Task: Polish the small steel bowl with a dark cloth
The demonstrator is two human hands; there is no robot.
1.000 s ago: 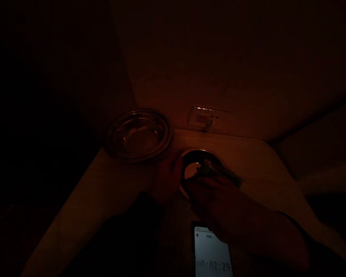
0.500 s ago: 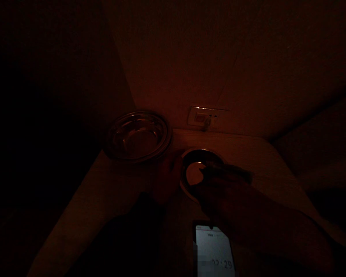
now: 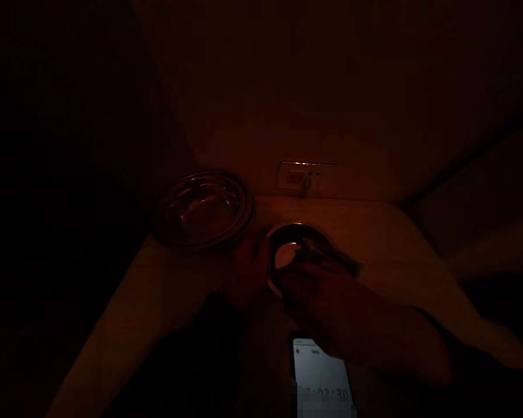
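The scene is very dark. A small round metal bowl [image 3: 291, 255] with a pale bottom stands on the wooden table. My left hand [image 3: 249, 268] is closed at its left rim, its fingertips against the edge. Over the right side of the bowl, my right hand [image 3: 325, 293] reaches in with fingers bent and pressed together. A dark, limp cloth [image 3: 333, 256], dimly seen, sticks out from that hand across the right rim. The fingertips inside the bowl are mostly hidden in shadow.
Stacked wide metal bowls [image 3: 209, 215] stand at the table's back left corner. A lit phone [image 3: 320, 368] with a running timer lies under my right wrist. A socket plate [image 3: 307, 177] with a plug sits on the wall behind the wooden table [image 3: 375, 226].
My right hand has shifted a little leftward and down over the bowl, with the cloth. My left hand stays at the rim. The view has moved slightly, and the phone timer has advanced.
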